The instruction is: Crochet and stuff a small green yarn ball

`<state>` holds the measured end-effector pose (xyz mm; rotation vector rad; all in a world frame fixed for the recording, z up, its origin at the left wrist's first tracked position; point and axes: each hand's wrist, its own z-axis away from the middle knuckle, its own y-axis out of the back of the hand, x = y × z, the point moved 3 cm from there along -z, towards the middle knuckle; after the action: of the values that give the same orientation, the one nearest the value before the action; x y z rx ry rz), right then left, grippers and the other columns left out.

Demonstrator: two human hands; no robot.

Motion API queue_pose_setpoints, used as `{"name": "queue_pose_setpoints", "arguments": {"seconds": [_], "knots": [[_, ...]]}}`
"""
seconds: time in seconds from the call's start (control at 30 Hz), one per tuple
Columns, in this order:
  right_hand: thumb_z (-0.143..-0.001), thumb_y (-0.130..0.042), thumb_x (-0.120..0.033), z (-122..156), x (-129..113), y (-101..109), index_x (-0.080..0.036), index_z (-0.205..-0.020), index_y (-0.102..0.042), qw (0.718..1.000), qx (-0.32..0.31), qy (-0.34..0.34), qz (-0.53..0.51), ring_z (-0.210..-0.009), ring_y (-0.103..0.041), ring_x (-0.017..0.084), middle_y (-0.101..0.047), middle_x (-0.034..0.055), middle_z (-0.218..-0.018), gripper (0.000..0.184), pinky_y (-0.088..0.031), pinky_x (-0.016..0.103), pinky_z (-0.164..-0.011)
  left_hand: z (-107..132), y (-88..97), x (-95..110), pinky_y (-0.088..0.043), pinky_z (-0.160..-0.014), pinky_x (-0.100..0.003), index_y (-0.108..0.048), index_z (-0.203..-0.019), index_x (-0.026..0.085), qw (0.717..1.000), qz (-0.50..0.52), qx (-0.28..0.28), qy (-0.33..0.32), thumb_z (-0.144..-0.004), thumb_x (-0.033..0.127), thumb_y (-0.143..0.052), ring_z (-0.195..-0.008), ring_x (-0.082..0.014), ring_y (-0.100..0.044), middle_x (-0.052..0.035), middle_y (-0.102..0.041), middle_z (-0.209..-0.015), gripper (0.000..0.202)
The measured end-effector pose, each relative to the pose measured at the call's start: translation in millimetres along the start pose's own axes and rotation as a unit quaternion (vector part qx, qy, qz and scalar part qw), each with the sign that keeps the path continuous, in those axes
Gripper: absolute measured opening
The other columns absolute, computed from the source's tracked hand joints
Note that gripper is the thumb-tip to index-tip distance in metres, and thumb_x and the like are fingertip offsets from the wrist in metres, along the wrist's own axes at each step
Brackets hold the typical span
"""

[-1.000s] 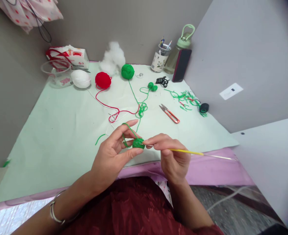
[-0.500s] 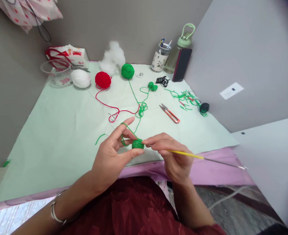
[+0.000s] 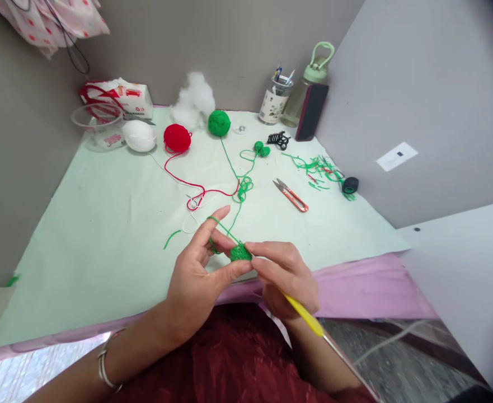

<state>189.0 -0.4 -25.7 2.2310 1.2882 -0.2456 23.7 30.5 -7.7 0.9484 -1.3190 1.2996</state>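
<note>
My left hand (image 3: 202,268) pinches a small green crochet piece (image 3: 240,253) between thumb and middle finger, with green yarn (image 3: 234,215) looped over the raised index finger. My right hand (image 3: 286,277) grips a yellow-handled crochet hook (image 3: 305,316), its tip at the green piece and its metal end pointing down toward my lap. The yarn strand runs back across the table to a green yarn ball (image 3: 219,123).
On the pale green mat (image 3: 103,224) lie a red yarn ball (image 3: 177,138), a white yarn ball (image 3: 139,136), white stuffing (image 3: 193,101), orange snips (image 3: 292,196), green yarn scraps (image 3: 317,167), a black hair clip (image 3: 278,139), a clear bowl (image 3: 97,124), a pen cup (image 3: 275,101) and a bottle (image 3: 307,84).
My right hand has turned so the hook's handle swings from pointing right to pointing down toward my lap. Both hands and the green piece have dropped slightly toward me.
</note>
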Motion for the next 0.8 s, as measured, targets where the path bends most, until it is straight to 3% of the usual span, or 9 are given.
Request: {"name": "queue_pose_setpoints", "arguments": {"seconds": [0.13, 0.23, 0.3, 0.4, 0.5, 0.57, 0.63, 0.8], "knots": [[-0.097, -0.065, -0.019, -4, -1, 1, -0.032, -0.125, -0.073, 1.000, 0.018, 0.001, 0.000, -0.095, -0.075, 0.023, -0.079, 0.0066, -0.108, 0.031, -0.064, 0.038, -0.074, 0, -3.9, -2, -0.053, -0.082, -0.024, -0.058, -0.143, 0.024, 0.996, 0.075, -0.038, 0.042, -0.072, 0.034, -0.093, -0.083, -0.0120, -0.062, 0.0048, -0.056, -0.085, 0.080], [-0.102, -0.060, -0.025, -16, 2, -2, -0.034, -0.116, -0.076, 0.992, 0.035, -0.068, -0.103, -0.086, -0.073, 0.019, -0.077, 0.0040, -0.099, 0.023, -0.062, 0.035, -0.070, -2, -5.2, -4, -0.053, -0.075, -0.023, -0.054, -0.147, 0.022, 0.990, 0.110, -0.057, 0.064, -0.069, 0.032, -0.095, -0.080, -0.0120, -0.060, 0.0046, -0.056, -0.084, 0.089], [-0.103, -0.059, -0.025, -20, 3, -5, -0.035, -0.117, -0.076, 0.985, 0.007, -0.097, -0.140, -0.084, -0.072, 0.018, -0.076, 0.0030, -0.098, 0.024, -0.062, 0.033, -0.069, -3, -3.9, -5, -0.052, -0.078, -0.023, -0.052, -0.150, 0.023, 0.992, 0.100, -0.046, 0.056, -0.070, 0.030, -0.095, -0.082, -0.0120, -0.060, 0.0047, -0.057, -0.085, 0.091], [-0.096, -0.068, -0.016, -16, 0, -3, -0.036, -0.128, -0.074, 0.998, -0.001, -0.059, -0.014, -0.091, -0.072, 0.019, -0.074, 0.0040, -0.101, 0.038, -0.063, 0.033, -0.074, -2, -2.0, -9, -0.051, -0.086, -0.024, -0.053, -0.150, 0.026, 0.994, 0.095, -0.029, 0.049, -0.074, 0.028, -0.092, -0.087, -0.0120, -0.060, 0.0035, -0.059, -0.090, 0.085], [-0.089, -0.074, -0.009, -7, -6, -1, -0.032, -0.137, -0.070, 0.996, 0.030, 0.017, 0.081, -0.093, -0.071, 0.022, -0.072, 0.0055, -0.100, 0.053, -0.064, 0.033, -0.075, 0, -4.7, -13, -0.050, -0.087, -0.025, -0.058, -0.146, 0.026, 0.980, 0.159, -0.060, 0.104, -0.075, 0.030, -0.092, -0.090, -0.0127, -0.060, 0.0013, -0.061, -0.096, 0.078], [-0.091, -0.071, -0.010, -5, -8, -3, -0.033, -0.136, -0.070, 0.997, 0.055, 0.020, 0.057, -0.089, -0.071, 0.021, -0.071, 0.0049, -0.096, 0.050, -0.063, 0.033, -0.070, 0, -8.3, -15, -0.050, -0.089, -0.026, -0.062, -0.142, 0.024, 0.959, 0.219, -0.095, 0.155, -0.074, 0.031, -0.092, -0.093, -0.0137, -0.060, -0.0004, -0.062, -0.100, 0.075], [-0.095, -0.066, -0.011, -8, -7, -7, -0.036, -0.130, -0.073, 0.995, 0.099, -0.020, 0.008, -0.083, -0.071, 0.019, -0.071, 0.0035, -0.092, 0.043, -0.061, 0.033, -0.065, -1, -11.2, -14, -0.049, -0.094, -0.028, -0.063, -0.141, 0.023, 0.938, 0.263, -0.124, 0.189, -0.074, 0.032, -0.092, -0.098, -0.0154, -0.061, -0.0021, -0.064, -0.103, 0.073], [-0.099, -0.065, -0.018, -17, -5, -13, -0.035, -0.111, -0.079, 0.975, 0.162, -0.102, -0.114, -0.073, -0.069, 0.017, -0.072, 0.0020, -0.084, 0.025, -0.058, 0.032, -0.061, -5, -11.4, -12, -0.047, -0.093, -0.027, -0.059, -0.146, 0.024, 0.934, 0.280, -0.138, 0.175, -0.075, 0.028, -0.092, -0.097, -0.0147, -0.060, -0.0017, -0.065, -0.102, 0.079]]}}
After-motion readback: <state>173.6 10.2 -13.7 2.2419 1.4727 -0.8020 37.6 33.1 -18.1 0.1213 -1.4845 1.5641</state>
